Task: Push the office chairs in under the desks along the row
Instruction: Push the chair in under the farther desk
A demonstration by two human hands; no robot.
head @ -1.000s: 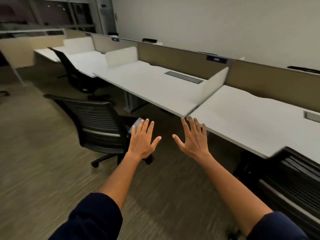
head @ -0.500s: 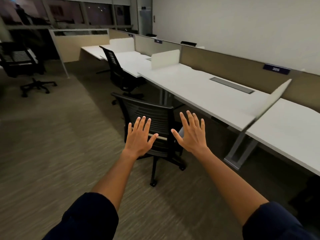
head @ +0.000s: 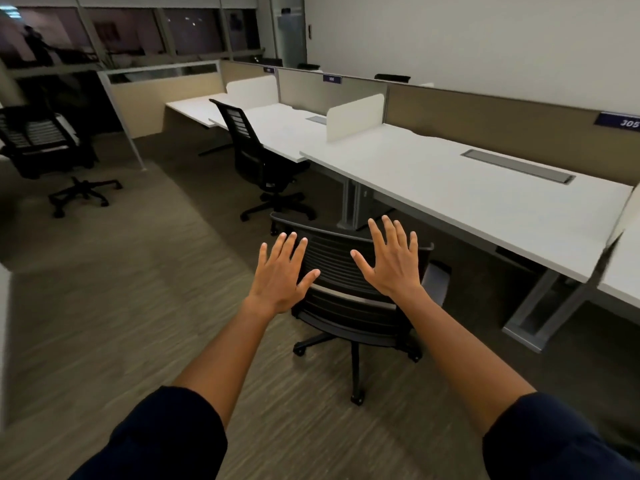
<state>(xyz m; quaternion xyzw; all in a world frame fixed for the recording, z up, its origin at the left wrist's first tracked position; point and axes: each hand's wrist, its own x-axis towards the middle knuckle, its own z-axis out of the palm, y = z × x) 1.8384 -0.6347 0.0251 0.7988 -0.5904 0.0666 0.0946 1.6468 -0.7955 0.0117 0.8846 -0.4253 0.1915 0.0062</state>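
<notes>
Fingers spread on both hands, gripping nothing. Nearest chair on casters should roll easy; push at backrest top rail toward tabletop.

- The room is dim, and the windows are dark with small bright spots.
- The white desk is the brightest thing; the carpet looks dull.
- It is very dark under the desk.
- The left and right edges are smeared and bent.
- The middle is fairly sharp.
</notes>
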